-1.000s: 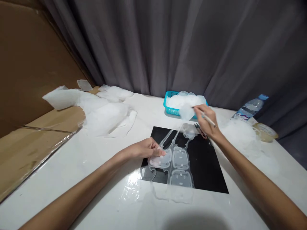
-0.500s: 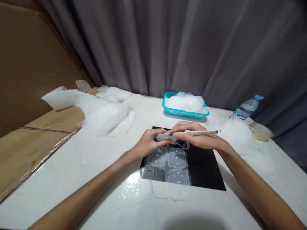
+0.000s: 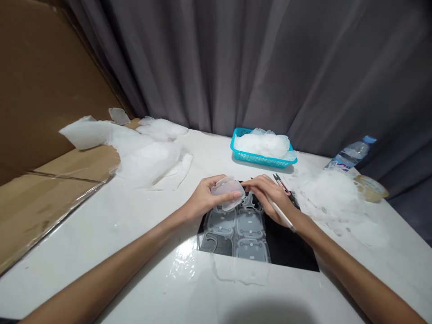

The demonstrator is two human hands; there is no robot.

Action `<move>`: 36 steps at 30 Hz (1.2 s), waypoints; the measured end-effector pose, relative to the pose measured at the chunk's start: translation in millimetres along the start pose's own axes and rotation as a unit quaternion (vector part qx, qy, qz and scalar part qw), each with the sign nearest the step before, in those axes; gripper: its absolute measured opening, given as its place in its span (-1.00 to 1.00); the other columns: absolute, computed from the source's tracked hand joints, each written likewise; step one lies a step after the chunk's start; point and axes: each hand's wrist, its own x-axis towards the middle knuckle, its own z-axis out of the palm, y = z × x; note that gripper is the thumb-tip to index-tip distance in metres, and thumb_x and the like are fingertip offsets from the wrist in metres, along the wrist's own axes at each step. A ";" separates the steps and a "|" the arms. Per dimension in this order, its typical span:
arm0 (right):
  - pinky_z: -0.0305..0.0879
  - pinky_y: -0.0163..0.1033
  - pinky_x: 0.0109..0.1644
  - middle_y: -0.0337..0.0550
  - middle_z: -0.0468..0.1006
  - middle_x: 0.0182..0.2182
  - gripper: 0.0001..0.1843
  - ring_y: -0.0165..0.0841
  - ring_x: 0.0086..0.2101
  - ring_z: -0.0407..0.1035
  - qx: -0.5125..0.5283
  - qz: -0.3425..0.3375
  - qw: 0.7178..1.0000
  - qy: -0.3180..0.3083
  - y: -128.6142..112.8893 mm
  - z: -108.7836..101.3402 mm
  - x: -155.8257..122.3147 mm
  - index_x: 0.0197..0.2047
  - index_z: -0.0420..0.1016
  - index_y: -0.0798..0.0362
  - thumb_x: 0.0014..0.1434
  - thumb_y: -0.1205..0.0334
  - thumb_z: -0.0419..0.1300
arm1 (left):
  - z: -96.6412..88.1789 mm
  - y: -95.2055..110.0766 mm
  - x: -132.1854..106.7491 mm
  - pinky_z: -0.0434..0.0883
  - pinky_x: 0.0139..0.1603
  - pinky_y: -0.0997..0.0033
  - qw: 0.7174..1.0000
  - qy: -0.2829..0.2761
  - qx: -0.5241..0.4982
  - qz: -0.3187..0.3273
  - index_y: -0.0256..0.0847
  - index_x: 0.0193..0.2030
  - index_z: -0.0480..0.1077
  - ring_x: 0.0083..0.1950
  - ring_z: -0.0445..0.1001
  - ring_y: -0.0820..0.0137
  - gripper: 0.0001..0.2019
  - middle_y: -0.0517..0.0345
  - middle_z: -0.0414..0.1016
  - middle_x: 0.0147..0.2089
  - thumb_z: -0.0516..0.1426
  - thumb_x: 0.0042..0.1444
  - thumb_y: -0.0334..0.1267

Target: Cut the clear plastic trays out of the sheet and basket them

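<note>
**Translucent Piece (image 3: 227, 191) Clamped in the Left Hand (image 3: 202, 199)**

The left hand grips the translucent piece by its left side. The thumb lies across the near face, its tip toward the right edge; the other fingers pass behind. The grip is closed on the piece, which sits tilted above the far part of a black mat (image 3: 292, 249). Its upper edge projects free of the thumb, and a smaller margin shows below it.

The right hand (image 3: 270, 198) is just to the right of the piece. It is closed around a slim white tool (image 3: 284, 216), whose visible shaft slants down toward the wrist. The index fingertip lies close to the right edge of the piece; contact cannot be confirmed.

A clear moulded sheet (image 3: 250, 224) lies on the mat below the hands. Small snips (image 3: 282, 183) lie beyond the right hand, partly covered by it.

Visibility limits: the left fingers behind the piece are mostly hidden. The working end of the tool is hard to make out at the right fingers. The piece's edge appears doubled; whether it has one layer or two cannot be told. Both forearms are cut off by the lower frame edge.
</note>
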 end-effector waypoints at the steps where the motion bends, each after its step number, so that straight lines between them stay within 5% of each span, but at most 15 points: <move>1: 0.33 -0.08 0.01 -0.08 0.57 -0.17 -0.77 -0.23 -0.14 0.42 0.002 -0.008 1.000 -0.010 0.3 4.3 -1.5 0.08 0.47 -0.02 0.53 0.27 0.01 | -0.8 -0.3 0.2 0.29 -0.38 0.48 1.000 -0.001 0.000 -0.002 -0.29 -0.34 0.48 -0.39 0.35 0.49 -0.68 0.24 0.39 -0.42 0.44 0.02 -0.11; 9: 0.31 -0.14 -0.10 -0.15 0.46 -0.26 -0.98 -0.27 -0.21 0.35 0.054 0.002 0.998 -0.023 -0.1 14.1 -5.9 -0.07 0.44 -0.02 0.45 0.26 0.19 | -6.2 -0.2 4.1 0.37 -0.30 0.46 0.999 -0.025 0.020 0.024 -0.28 -0.26 0.51 -0.33 0.42 0.45 -0.67 0.20 0.47 -0.35 0.44 0.02 -0.09; 24: 0.31 -0.16 -0.10 -0.17 0.44 -0.29 -0.84 -0.31 -0.24 0.36 0.117 0.055 0.991 -0.036 -10.5 4.1 -1.0 -0.11 0.49 -0.01 0.49 0.21 0.10 | -6.0 1.1 4.6 0.37 -0.38 0.54 0.998 -0.057 -0.008 -0.014 -0.27 -0.23 0.47 -0.39 0.45 0.49 -0.67 0.24 0.49 -0.38 0.42 0.08 -0.08; 36: 0.27 -0.18 -0.16 -0.19 0.43 -0.37 -0.75 -0.31 -0.30 0.35 0.088 0.071 0.993 -0.016 -2.3 13.3 -2.5 -0.27 0.46 0.01 0.46 0.12 0.16 | -6.3 3.7 4.7 0.36 -0.37 0.51 0.996 -0.048 0.070 -0.004 -0.26 -0.20 0.55 -0.37 0.44 0.45 -0.71 0.19 0.51 -0.35 0.39 0.11 -0.08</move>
